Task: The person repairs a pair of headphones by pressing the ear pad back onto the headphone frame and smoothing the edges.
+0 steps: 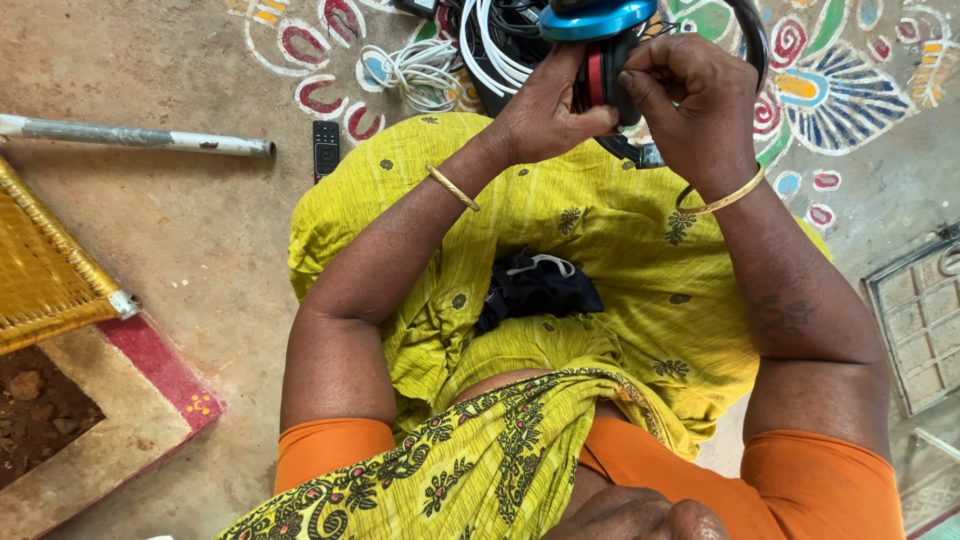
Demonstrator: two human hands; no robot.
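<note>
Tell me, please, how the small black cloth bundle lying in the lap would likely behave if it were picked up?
The black cloth bundle looks crumpled and folded, so it would probably go floppy and sag. It seems thin, hence likely light. Its white cord may dangle loose.

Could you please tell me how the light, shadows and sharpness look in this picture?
Head view: soft, even daylight with no hard shadows or glare; the left hand, right hand and the blue and black headphones they hold are fairly sharp, though cut by the top edge; the yellow cloth is crisp; wide-lens bending shows at the metal pipe.
</note>
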